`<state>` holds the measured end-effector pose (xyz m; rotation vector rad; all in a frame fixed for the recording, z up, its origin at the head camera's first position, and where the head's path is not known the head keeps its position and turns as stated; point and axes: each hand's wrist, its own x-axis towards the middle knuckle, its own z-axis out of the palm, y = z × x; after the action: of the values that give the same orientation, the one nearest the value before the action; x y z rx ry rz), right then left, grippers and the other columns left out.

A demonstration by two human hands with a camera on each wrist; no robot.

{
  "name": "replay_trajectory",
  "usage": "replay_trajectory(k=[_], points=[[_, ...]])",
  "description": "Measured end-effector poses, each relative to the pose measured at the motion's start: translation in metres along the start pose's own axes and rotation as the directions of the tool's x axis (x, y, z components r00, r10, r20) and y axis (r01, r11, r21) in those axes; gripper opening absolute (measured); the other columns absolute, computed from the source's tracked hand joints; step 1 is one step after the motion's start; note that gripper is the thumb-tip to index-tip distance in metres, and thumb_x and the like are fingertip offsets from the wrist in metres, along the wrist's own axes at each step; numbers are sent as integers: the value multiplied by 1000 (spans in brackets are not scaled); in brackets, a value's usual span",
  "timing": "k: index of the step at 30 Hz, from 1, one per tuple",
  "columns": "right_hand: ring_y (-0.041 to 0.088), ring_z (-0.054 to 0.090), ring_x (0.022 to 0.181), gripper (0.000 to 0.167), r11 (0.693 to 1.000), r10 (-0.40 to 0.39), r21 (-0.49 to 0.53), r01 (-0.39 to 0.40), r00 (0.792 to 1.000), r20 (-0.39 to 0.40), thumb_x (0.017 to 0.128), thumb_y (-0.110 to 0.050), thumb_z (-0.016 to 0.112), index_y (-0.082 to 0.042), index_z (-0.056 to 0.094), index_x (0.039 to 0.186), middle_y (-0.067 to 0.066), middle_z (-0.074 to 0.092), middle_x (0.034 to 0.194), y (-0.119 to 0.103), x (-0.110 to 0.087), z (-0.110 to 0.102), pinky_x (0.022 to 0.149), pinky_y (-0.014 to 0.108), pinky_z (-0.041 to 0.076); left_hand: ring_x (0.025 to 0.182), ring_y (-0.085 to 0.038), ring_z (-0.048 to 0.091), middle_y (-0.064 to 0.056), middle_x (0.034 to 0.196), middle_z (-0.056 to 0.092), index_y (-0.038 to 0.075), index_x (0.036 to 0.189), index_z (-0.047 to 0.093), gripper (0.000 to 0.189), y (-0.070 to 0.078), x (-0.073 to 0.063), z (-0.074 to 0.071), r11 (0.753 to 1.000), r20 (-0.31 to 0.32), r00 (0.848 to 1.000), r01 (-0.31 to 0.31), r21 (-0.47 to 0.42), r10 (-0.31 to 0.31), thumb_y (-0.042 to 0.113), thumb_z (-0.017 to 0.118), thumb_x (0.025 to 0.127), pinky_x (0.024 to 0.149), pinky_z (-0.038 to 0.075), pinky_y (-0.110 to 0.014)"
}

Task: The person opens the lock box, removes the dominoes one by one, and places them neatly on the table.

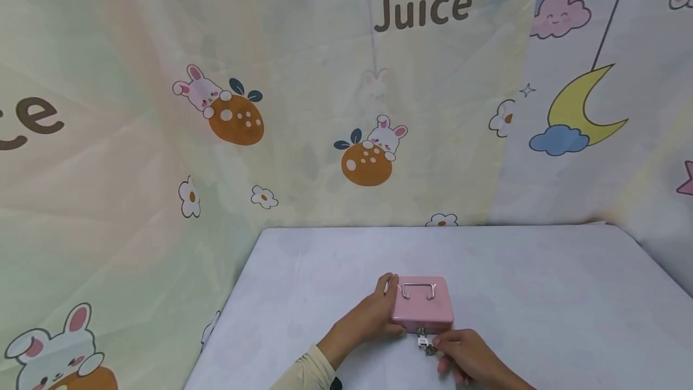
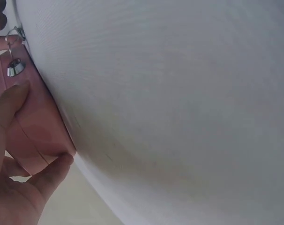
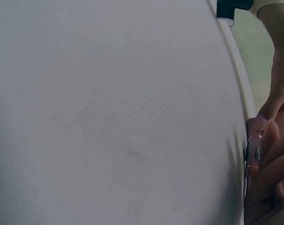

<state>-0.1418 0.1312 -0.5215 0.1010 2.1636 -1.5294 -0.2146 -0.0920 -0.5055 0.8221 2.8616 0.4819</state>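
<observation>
A small pink metal cash box (image 1: 421, 312) with a silver wire handle (image 1: 418, 285) on its lid sits closed on the white table. My left hand (image 1: 373, 312) grips the box's left side, its thumb on the front face in the left wrist view and other fingers along the side. A round silver lock (image 2: 15, 68) is set in that front face, and a small bunch of keys (image 1: 430, 349) on a ring hangs from it. With thumb and forefinger, my right hand (image 1: 467, 354) pinches at the key by the lock; the fingers partly hide it.
The white-covered table (image 1: 541, 281) stretches out behind and to both sides of the box. A printed cloth backdrop (image 1: 303, 89) with rabbits, oranges and a moon hangs behind and beside it. A dark band shows at the left sleeve (image 1: 308, 372).
</observation>
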Motion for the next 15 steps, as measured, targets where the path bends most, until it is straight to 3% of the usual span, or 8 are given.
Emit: replay_trajectory(k=[4,7,11,15], points=[[8,48,45,26,991,-103,-82,104,995,17,96,-18,58,2,68,109,3,67,66,7,-5,-6,44,23,41,120,-26,64,-18,162,24,3,159,20,112,0,0,1,1000,11,1000,23,-10,-23,39,87,77,97,54,-27],[8,48,52,21,960,-180,-228,165,983,-47,95,-24,63,-6,70,103,-2,63,66,3,-9,-10,48,24,40,120,-27,64,-18,163,22,4,159,19,112,1,0,0,999,18,999,27,-22,-26,39,87,77,97,54,-28],[4,45,57,15,848,-319,-494,194,930,-183,89,-30,73,-18,71,96,-11,58,64,-7,-14,-14,51,22,36,124,-28,62,-20,165,18,6,160,16,115,0,0,0,998,19,999,30,-52,-29,38,87,76,99,54,-30],[-1,41,56,12,740,-436,-642,201,870,-230,87,-36,76,-25,71,89,-18,57,67,-11,-18,-21,52,19,36,130,-30,57,-19,165,18,11,161,14,119,-3,-2,2,993,36,998,56,-103,-53,36,89,73,104,51,-33]])
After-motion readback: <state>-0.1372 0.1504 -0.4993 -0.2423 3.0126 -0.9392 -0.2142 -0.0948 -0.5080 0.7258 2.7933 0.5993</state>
